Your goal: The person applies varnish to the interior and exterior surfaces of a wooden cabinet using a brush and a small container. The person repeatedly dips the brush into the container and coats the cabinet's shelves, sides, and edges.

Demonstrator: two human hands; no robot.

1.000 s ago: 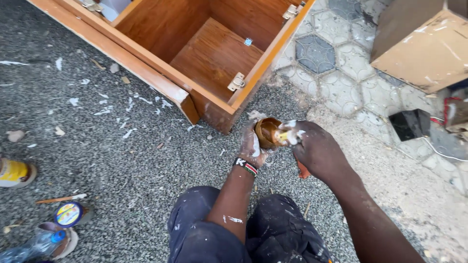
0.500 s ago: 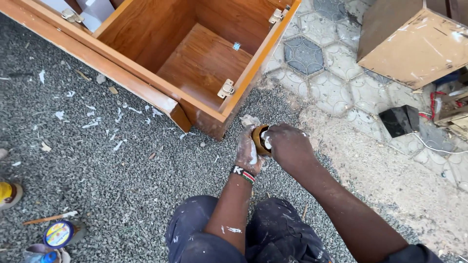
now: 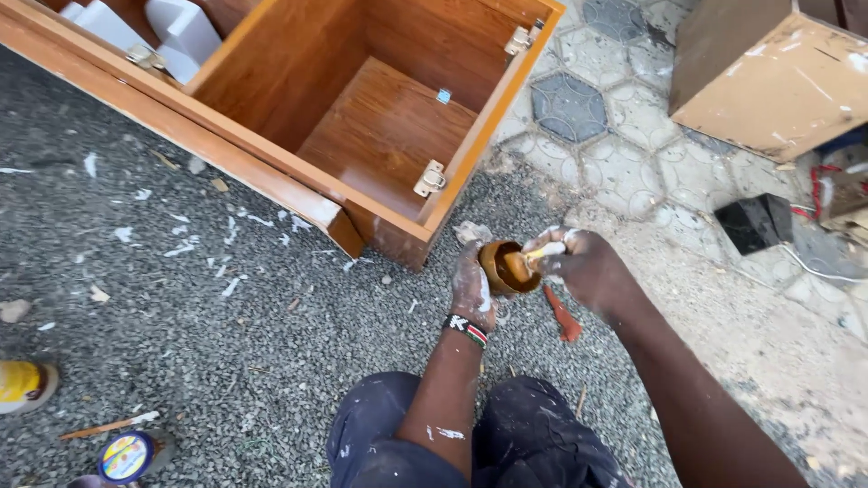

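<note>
Brown-stained cup [image 3: 503,268] sits gripped in left hand [image 3: 474,287].

head view | worn on head | faces steeply down over knees | close on hands, ground beyond

One open wooden cabinet [image 3: 380,136], three metal hinges [image 3: 430,178], one small round tin [image 3: 506,267], two hands, left hand [image 3: 473,289] and right hand [image 3: 588,267], one beaded wristband [image 3: 467,330], two lidded containers [image 3: 127,455] on gravel, one dark block [image 3: 755,223], one plywood box [image 3: 778,77].
</note>
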